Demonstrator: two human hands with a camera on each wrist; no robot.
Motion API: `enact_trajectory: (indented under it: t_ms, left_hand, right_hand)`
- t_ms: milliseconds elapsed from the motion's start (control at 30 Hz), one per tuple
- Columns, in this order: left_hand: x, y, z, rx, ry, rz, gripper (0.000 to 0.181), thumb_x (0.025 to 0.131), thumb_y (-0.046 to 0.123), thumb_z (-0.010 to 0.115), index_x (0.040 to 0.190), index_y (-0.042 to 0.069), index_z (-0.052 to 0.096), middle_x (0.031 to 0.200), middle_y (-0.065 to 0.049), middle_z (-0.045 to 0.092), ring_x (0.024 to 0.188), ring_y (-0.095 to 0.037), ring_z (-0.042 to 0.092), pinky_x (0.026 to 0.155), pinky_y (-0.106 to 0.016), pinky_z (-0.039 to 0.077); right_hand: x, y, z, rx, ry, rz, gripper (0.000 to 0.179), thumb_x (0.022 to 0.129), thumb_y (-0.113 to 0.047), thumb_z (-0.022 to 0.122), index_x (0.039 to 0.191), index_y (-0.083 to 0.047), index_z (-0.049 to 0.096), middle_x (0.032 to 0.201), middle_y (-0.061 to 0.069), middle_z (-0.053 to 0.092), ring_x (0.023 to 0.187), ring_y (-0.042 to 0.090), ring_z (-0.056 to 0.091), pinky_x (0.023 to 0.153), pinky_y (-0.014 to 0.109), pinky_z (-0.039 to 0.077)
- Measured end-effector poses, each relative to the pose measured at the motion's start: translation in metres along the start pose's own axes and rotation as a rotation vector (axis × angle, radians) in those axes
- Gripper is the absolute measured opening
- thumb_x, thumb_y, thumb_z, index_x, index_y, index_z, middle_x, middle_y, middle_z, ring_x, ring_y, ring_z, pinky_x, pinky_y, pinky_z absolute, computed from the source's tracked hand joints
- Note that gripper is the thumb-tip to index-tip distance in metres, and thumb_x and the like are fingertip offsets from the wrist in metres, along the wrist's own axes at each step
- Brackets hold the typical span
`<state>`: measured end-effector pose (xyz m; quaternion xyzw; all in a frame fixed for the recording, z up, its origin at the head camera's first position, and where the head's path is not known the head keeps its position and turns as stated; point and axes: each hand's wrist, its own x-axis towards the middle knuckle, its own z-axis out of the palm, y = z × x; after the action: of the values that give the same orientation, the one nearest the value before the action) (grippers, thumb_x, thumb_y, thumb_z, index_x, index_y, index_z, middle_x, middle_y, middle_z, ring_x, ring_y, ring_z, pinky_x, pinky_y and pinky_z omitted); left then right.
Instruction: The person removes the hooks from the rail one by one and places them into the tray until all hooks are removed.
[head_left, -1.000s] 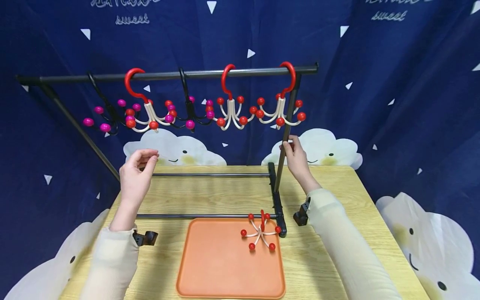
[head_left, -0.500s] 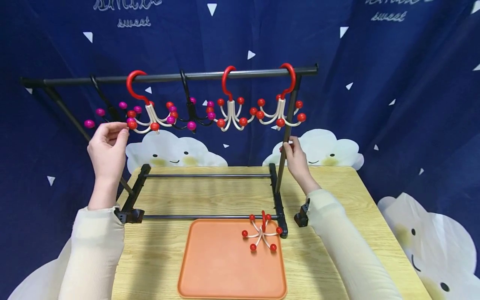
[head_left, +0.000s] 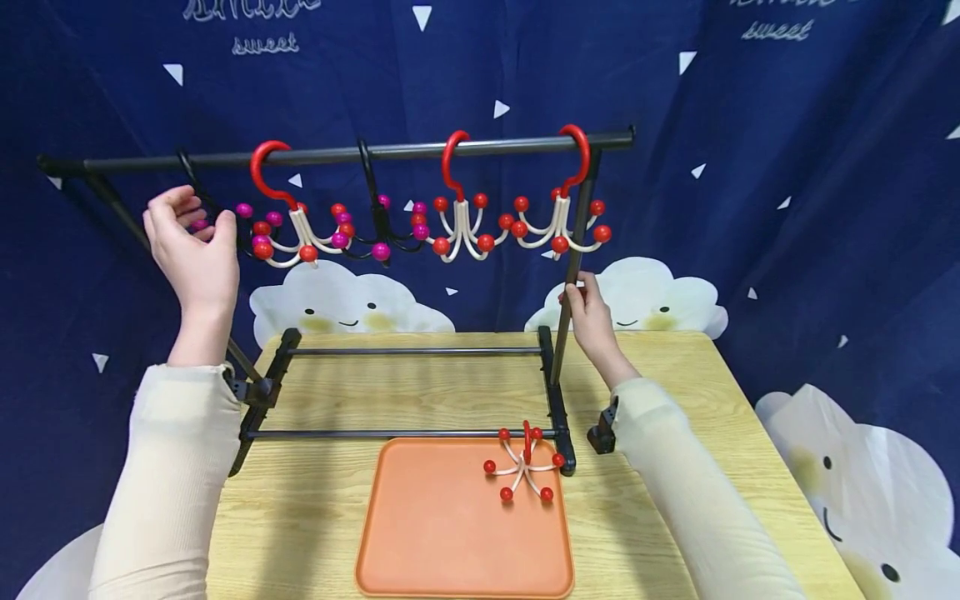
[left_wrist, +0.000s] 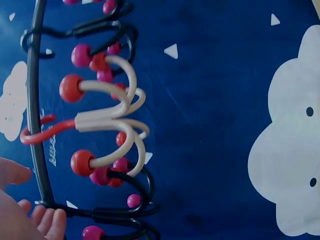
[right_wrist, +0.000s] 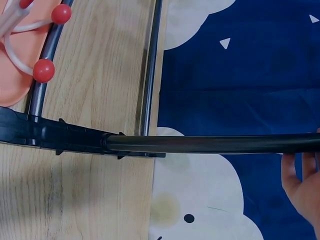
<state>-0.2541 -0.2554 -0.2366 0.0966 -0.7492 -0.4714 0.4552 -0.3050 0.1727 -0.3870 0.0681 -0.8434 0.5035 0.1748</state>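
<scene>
At the far left, the person's left hand is raised beneath the left end of the rail, fingers loosely bent, thumb standing apart, nothing in its grasp that I can see. Its fingertips come up close by the hook of the left black hanger; I can't tell whether they touch it. That hanger hangs near the rail's left end, its pink balls partly hidden behind the hand. Just beside it hangs the left red hanger, with a red hook, white arms and red balls, and then the right black hanger, pink-balled too. The middle red hanger comes next along the rail. Below it an orange tray lies on the table, its far edge right by the stand's near crossbar. The loose red hanger sits in the tray's far right corner, hook upward, arms splayed, some balls reaching the rim. Above, the right red hanger hangs close to the rail's right end, some of its arms overlapping the right post as I look. Lower on that post, the person's right hand grips it, thumb in front and fingers bent behind, well above the surface.
</scene>
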Motion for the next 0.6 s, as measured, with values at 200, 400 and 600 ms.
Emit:
enact_trajectory:
  t_ms: [200,400,600]
  left_hand:
    - [0.02,0.002,-0.001,0.089,-0.091,-0.152,0.045,0.084,0.026,0.061,0.126,0.02,0.044,0.114,0.011,0.042,0.106,-0.002,0.043,0.091,-0.017,0.036]
    - [0.029,0.0,-0.002,0.131,-0.175,-0.229,0.046,0.085,0.032,0.059,0.128,0.018,0.048,0.116,0.011,0.044,0.11,-0.003,0.043,0.096,-0.019,0.034]
    - [0.036,0.0,-0.001,0.013,-0.156,-0.279,0.026,0.085,0.024,0.062,0.11,0.021,0.064,0.094,0.018,0.052,0.089,0.004,0.051,0.086,-0.017,0.041]
  right_hand:
    - [-0.001,0.001,0.0,0.001,-0.003,0.007,0.035,0.097,-0.038,0.034,0.115,-0.01,0.042,0.097,0.015,0.06,0.085,0.03,0.056,0.076,0.039,0.042]
    - [-0.001,0.0,0.001,-0.001,-0.005,0.023,0.032,0.098,-0.036,0.034,0.116,-0.011,0.041,0.097,0.015,0.06,0.088,0.03,0.056,0.079,0.04,0.042]
    - [0.0,0.001,0.001,-0.009,-0.005,0.003,0.034,0.097,-0.037,0.033,0.116,-0.009,0.041,0.096,0.015,0.06,0.088,0.031,0.056,0.079,0.041,0.043]
